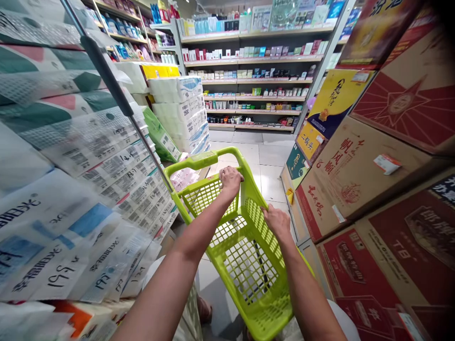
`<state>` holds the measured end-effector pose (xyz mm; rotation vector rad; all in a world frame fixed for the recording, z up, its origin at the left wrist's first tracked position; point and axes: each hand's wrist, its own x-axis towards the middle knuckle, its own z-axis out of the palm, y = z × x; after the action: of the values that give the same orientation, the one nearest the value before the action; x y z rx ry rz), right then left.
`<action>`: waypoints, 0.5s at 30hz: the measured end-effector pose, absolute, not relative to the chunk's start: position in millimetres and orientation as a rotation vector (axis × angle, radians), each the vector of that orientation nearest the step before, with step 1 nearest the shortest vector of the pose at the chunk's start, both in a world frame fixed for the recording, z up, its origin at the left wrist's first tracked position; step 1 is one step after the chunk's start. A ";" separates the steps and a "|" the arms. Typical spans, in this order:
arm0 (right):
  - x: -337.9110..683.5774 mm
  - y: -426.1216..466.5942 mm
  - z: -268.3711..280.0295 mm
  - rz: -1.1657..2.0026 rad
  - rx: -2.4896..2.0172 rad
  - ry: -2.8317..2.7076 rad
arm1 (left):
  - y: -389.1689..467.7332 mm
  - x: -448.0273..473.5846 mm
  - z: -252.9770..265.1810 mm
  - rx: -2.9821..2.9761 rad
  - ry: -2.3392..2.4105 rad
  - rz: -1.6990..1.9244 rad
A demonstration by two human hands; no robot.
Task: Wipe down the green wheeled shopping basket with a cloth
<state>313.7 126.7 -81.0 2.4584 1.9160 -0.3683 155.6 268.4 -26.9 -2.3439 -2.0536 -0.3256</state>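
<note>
Lime-green plastic mesh shopping basket (263,327), head view: one, tilted, under both hands; open room inside, below the fingers. Left hand (231,180): fingers curled close together over the inner panel's top edge. Right hand (277,220): fingers folded over the side rim. One metal pole with grey foam sleeve (108,76), left of the left fingers. Pale tiled floor (273,154) open ahead of the fingers, hemmed by plastic-wrapped paper packs (85,147) left, printed cardboard cartons (359,166) right. Beyond: six shelf boards (277,60).

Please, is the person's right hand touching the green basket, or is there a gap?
Touching. The head view shows the right hand curled over the side rim of the green basket.
</note>
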 end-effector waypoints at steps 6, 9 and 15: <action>316.2 127.0 -79.5 -0.391 2.477 1.889 | 281.3 171.7 -54.9 -2.439 -1.621 -0.383; 316.7 127.9 -79.9 -0.400 2.481 1.891 | 279.0 144.1 -61.0 -2.584 -1.320 -0.293; 312.4 126.1 -77.8 -0.435 2.509 1.894 | 269.5 101.8 -69.5 -2.868 -1.093 -0.240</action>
<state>312.4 126.1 -77.8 2.5091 1.8945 -0.4346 101.8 269.5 -69.5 -2.8678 -1.0930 -0.2401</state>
